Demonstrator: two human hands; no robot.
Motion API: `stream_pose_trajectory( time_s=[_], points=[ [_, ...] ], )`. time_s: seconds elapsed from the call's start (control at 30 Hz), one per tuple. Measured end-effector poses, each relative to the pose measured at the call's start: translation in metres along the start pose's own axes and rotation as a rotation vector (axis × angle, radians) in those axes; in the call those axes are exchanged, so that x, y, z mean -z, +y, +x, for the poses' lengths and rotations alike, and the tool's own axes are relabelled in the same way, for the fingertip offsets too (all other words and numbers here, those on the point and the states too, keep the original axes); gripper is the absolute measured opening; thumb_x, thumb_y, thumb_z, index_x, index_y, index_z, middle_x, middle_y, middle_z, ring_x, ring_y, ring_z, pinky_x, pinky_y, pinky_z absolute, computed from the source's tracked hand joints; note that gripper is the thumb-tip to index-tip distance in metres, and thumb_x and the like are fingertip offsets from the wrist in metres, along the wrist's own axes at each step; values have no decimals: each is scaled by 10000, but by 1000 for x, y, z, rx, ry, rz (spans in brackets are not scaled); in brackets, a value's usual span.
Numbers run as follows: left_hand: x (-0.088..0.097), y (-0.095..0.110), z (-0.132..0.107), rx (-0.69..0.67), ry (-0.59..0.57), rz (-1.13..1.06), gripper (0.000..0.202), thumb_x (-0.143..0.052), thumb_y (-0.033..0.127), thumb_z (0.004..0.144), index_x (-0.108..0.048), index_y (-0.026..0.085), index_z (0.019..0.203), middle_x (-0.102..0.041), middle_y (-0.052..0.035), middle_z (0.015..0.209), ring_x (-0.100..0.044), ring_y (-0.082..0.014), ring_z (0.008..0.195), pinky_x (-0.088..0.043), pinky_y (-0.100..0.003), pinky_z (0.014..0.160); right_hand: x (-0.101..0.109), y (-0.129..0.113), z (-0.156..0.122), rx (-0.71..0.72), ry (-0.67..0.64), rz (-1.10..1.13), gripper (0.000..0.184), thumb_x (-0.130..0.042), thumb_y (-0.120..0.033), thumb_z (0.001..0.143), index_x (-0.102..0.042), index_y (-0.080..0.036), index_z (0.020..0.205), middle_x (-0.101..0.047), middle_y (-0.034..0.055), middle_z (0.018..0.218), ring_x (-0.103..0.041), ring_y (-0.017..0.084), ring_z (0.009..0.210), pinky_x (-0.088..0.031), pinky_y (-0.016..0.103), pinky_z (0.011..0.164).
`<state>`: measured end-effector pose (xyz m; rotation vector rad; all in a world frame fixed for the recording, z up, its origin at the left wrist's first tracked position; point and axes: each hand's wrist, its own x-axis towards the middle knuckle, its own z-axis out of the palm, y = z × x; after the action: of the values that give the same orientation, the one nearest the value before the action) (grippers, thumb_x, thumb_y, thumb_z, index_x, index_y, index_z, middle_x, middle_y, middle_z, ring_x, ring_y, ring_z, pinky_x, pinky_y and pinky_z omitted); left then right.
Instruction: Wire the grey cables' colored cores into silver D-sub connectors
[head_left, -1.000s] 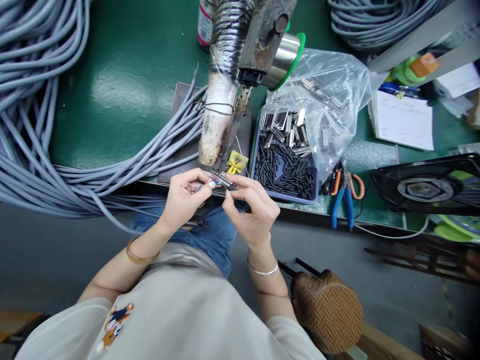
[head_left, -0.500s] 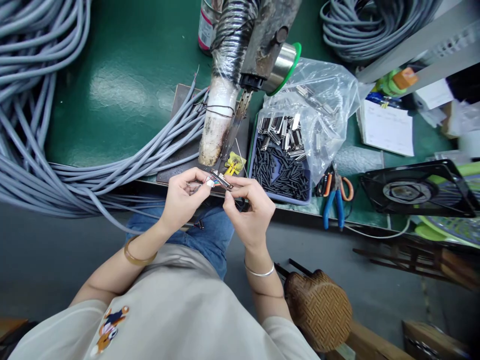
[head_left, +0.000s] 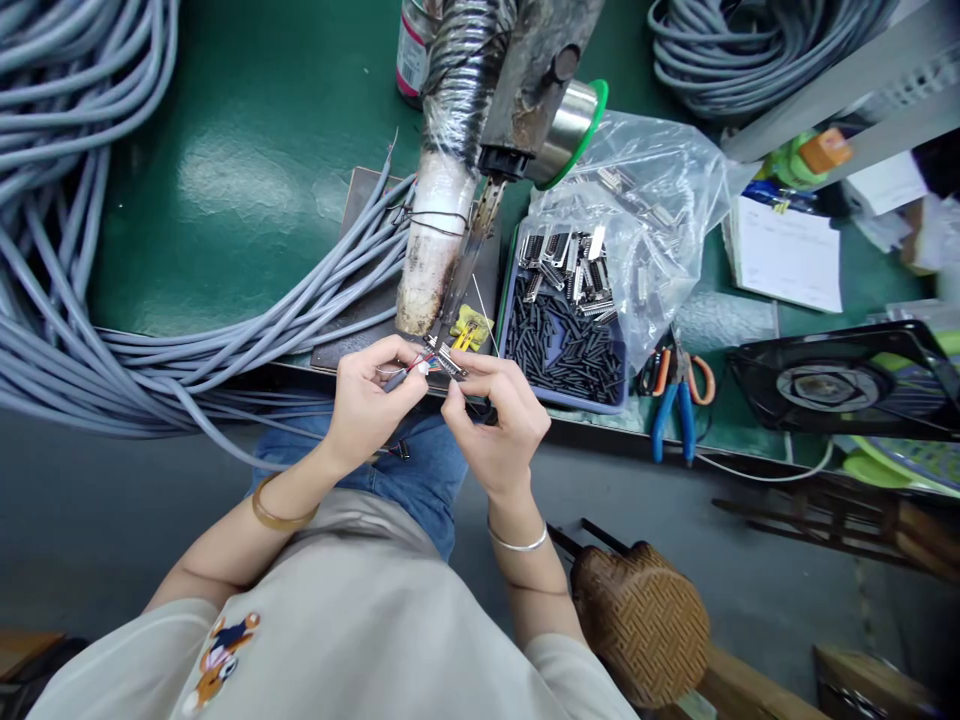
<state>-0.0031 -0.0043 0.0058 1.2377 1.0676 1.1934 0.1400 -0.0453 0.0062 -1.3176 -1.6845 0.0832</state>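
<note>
My left hand (head_left: 377, 400) pinches a grey cable (head_left: 395, 379) close to its end, where thin coloured wires (head_left: 430, 362) fan out. A small metal connector with a row of pins (head_left: 448, 360) sits at the ends of those wires. My right hand (head_left: 499, 415) has its fingertips closed on the connector's right end. Both hands are at the bench's front edge, just below a soldering iron (head_left: 472, 240) that points down from its holder. Beside the iron's tip lies a yellow sponge (head_left: 472, 325). How the wires join the pins is too small to tell.
Grey cables (head_left: 247, 345) run along the left and front edge. A blue tray (head_left: 619, 375) of black sleeves and connectors stands right of the iron, partly under a plastic bag (head_left: 660, 220). Pliers (head_left: 675, 400), a black fan (head_left: 840, 385) and a solder spool (head_left: 570, 130) are near; a stool (head_left: 641, 620) stands below.
My left fingers have shifted, and the grey cable end with its red wire now shows between them. The connector has turned slightly in my right fingers.
</note>
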Motion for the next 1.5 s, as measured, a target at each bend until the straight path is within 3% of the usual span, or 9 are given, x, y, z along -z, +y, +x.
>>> stream_pose_trajectory(
  time_s=[0.37, 0.7, 0.8, 0.9, 0.97, 1.1, 1.2, 1.5],
  points=[
    [0, 3, 1, -64, 9, 59, 47, -664, 156, 751, -681, 161, 707, -733, -21, 759, -664, -118, 687, -539, -195, 654, -4, 1, 3, 30, 33, -26, 194, -692, -75, 841, -625, -257, 834, -782, 23, 1049, -756, 159, 894, -623, 288, 769],
    [1, 2, 0, 49, -8, -18, 66, -682, 157, 703, -657, 149, 643, -737, -28, 757, -666, -107, 689, -535, -181, 648, -1, 4, -3, 151, -1, -120, 200, -682, -59, 856, -600, -240, 879, -807, 73, 1050, -779, 156, 873, -615, 250, 742],
    [4, 5, -2, 94, -47, -56, 74, -717, 168, 693, -677, 145, 635, -717, -22, 706, -632, -99, 628, -522, -184, 600, 0, 3, -2, 44, 32, -23, 172, -691, -78, 872, -633, -240, 884, -806, 41, 996, -780, 162, 891, -630, 271, 760],
    [8, 8, -3, 165, -107, -124, 101, -755, 203, 693, -690, 144, 642, -680, -5, 640, -504, -58, 479, -445, -179, 470, 2, 0, -1, -177, 14, 125, 124, -701, -138, 887, -654, -235, 825, -797, 12, 929, -777, 166, 849, -630, 272, 679],
    [9, 9, -4, 180, -108, -146, 108, -761, 211, 704, -692, 144, 655, -665, 6, 626, -432, -36, 435, -404, -173, 431, 3, -2, -1, -222, -9, 164, 115, -705, -148, 887, -669, -228, 812, -801, 15, 928, -778, 171, 843, -634, 280, 678],
    [8, 7, -5, 124, -28, -105, 82, -741, 195, 704, -684, 148, 667, -704, -15, 695, -576, -76, 553, -503, -179, 547, 2, -5, -2, -90, 3, 83, 142, -682, -101, 882, -661, -233, 833, -811, 27, 976, -787, 180, 881, -648, 321, 777],
    [6, 4, -5, 72, 17, -62, 57, -716, 187, 704, -678, 152, 681, -721, -27, 737, -659, -114, 665, -548, -192, 635, 1, -5, -2, -7, -10, 19, 173, -663, -84, 877, -606, -238, 822, -808, 49, 1004, -787, 180, 893, -642, 316, 768],
    [4, 0, -3, -28, 10, 77, 36, -653, 151, 736, -647, 165, 704, -706, -14, 740, -610, -109, 628, -497, -196, 589, -1, -2, 1, 31, -16, -5, 192, -647, -84, 880, -566, -248, 822, -800, 60, 1015, -779, 175, 913, -636, 324, 782]
  ],
)
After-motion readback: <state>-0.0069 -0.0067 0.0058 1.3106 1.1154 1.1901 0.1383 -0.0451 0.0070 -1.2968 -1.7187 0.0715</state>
